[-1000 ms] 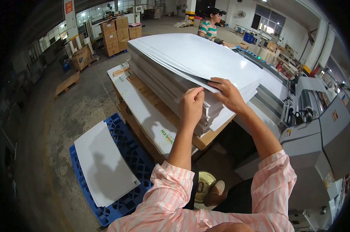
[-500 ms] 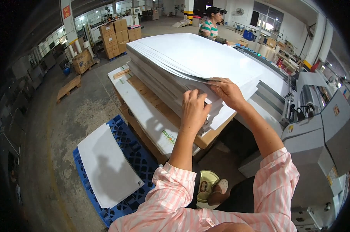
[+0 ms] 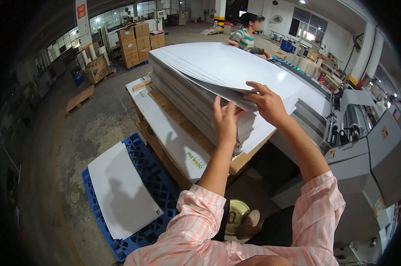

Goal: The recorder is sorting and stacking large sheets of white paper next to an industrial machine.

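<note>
two striped sleeves [image 3: 200, 208] are seen at the bottom, in pink and white. one small stack of white sheets [image 3: 116, 177] is laid on a blue plastic pallet [image 3: 147, 166] at lower left. at centre, one tall pile of white paper [image 3: 218, 62] is set on wooden slats [image 3: 182, 116] above a white board [image 3: 171, 133], which is printed with green and orange lettering [image 3: 194, 160]. the left hand [image 3: 227, 120], slightly blurred, is held beside the pile's near end, fingers apart. the right hand [image 3: 270, 104] is placed at the bowed-up edge of the top sheets; whether they are pinched cannot be told. to the right, a grey machine [image 3: 342, 173] is marked with small yellow stickers [image 3: 332, 154]. beyond the pile, one co-worker [image 3: 242, 37] in a striped top is seen. farther off, seven cartons [image 3: 143, 43] can be counted, stacked; a blue bin's [image 3: 288, 45] contents cannot be made out. a red sign [image 3: 81, 11] is fixed to a pillar [image 3: 81, 27].
</note>
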